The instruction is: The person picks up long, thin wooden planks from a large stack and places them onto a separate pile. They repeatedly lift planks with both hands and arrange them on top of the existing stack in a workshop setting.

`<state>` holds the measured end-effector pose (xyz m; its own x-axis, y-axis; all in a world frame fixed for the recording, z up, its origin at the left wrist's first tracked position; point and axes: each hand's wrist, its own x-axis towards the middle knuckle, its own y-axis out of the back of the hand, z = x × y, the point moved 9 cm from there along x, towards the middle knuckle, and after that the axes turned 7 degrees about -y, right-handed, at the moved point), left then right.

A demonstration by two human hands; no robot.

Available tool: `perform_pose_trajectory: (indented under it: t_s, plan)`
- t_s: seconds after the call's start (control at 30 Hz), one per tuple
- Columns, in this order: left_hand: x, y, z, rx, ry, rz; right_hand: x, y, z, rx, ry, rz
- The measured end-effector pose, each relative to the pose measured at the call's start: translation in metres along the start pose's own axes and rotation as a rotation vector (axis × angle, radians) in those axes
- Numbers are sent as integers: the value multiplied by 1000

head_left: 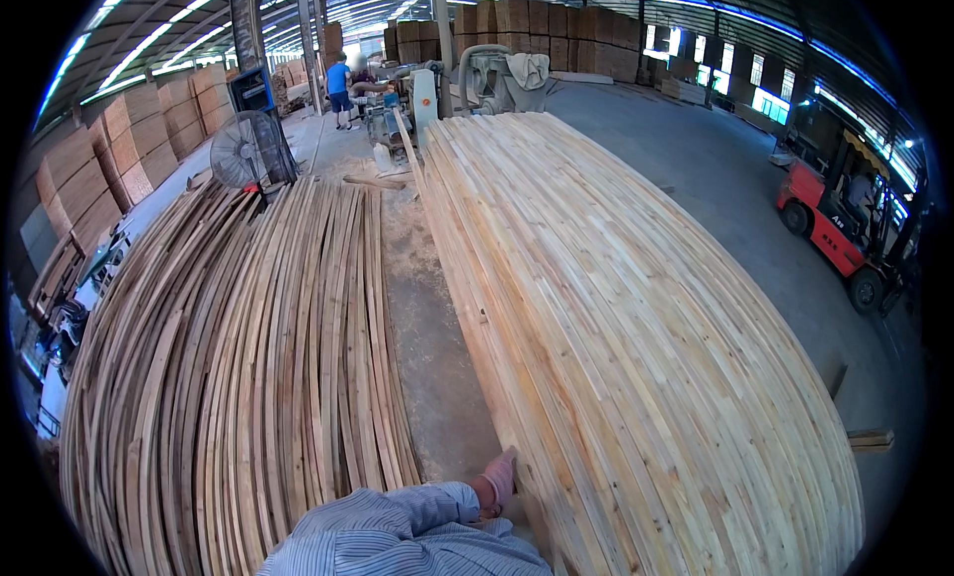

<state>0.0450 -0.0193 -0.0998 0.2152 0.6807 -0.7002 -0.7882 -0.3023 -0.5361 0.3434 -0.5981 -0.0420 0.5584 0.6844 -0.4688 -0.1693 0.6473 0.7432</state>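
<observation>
My left hand (497, 479), in a pinkish glove below a blue-and-white striped sleeve (437, 503), is at the near left edge of a wide stack of pale planed wooden strips (636, 328). Its fingers are closed at the edge on an outer wooden strip (475, 352); the fingertips are small and partly hidden. I cannot make out my right hand anywhere. Across a narrow gap to the left lies a broad pile of rougher, darker wooden strips (288, 347).
Wood shavings (412, 233) litter the floor gap. A standing fan (241, 149) is behind the left pile. Beyond the stack are woodworking machines (422, 97) and a person in blue (339, 82). A red forklift (830, 218) with someone seated stands right. Tall board stacks (139, 139) line the left.
</observation>
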Motion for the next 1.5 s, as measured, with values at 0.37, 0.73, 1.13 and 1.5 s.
perform_pose_trajectory:
  t_s: [0.37,0.73,1.13,1.5]
  plan:
    - [22,-18,102,52,-152,45,36,-5,-17,290,29,105]
    - [5,8,31,-46,105,-40,128,186,-81,637,-163,-35]
    - [-72,-140,19,-278,153,-352,112,339,-99,1015,103,161]
    - [-50,-159,36,-281,53,-935,54,270,-7,1155,-51,429]
